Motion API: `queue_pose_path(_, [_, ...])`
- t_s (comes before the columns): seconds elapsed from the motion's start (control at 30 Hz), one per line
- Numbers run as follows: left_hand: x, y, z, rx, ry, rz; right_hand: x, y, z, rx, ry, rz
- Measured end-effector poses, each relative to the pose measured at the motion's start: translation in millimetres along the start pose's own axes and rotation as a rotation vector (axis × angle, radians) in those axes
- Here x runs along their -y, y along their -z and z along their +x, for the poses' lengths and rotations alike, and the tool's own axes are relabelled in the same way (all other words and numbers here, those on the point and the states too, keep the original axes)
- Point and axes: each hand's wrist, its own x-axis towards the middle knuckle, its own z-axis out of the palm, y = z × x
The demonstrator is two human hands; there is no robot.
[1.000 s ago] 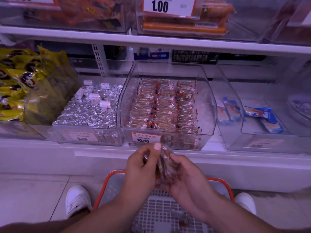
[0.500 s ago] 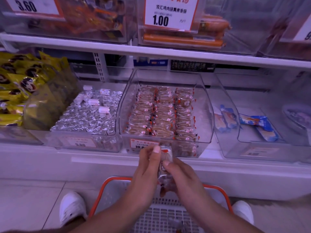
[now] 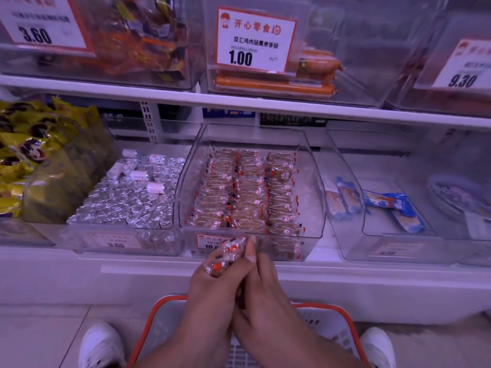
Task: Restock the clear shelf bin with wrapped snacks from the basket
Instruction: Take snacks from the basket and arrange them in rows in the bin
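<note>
Wrapped snacks (image 3: 225, 252), a small bunch in clear wrap with red and white marks, held up just in front of the clear shelf bin (image 3: 314, 208), low by its front wall. Pinched between both hands pressed close together: left hand (image 3: 212, 282) curled round the bunch from below, right hand (image 3: 261, 285) laid against it with fingers closing on the other side. Probably squeezed tight like this so no snack slips out on the way up. Not in the bin yet. Inside the bin, three neat rows of the same snacks, standing on edge, with a bare strip on the right, likely the spot to fill. Below the hands, the basket (image 3: 342, 317), red rim and grey grid floor, on the ground between two white shoes (image 3: 102, 343). Left of the bin, a bin of shiny silver sweets (image 3: 127, 203), then yellow bags (image 3: 24, 155). To the right, blue packets (image 3: 396, 208). Up above, a white shelf (image 3: 159, 95) with a price tag (image 3: 255, 41) reading 1.00. Pale tile floor (image 3: 39, 330) down below.
</note>
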Motion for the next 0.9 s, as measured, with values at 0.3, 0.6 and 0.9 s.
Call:
queue_pose_path(0.3, [-34, -2, -1, 0.136, -0.276, 0.132, -14, 38, 8, -0.269, 0.014, 0.455])
queue_pose_path(0.6, [-120, -61, 74, 0.606, -0.937, 1.512, -34, 146, 78, -0.091, 0.050, -0.238])
queue_pose_path(0.9, [-95, -81, 136, 0.681, -0.822, 1.310, -79, 144, 84, -0.242, -0.059, -0.210])
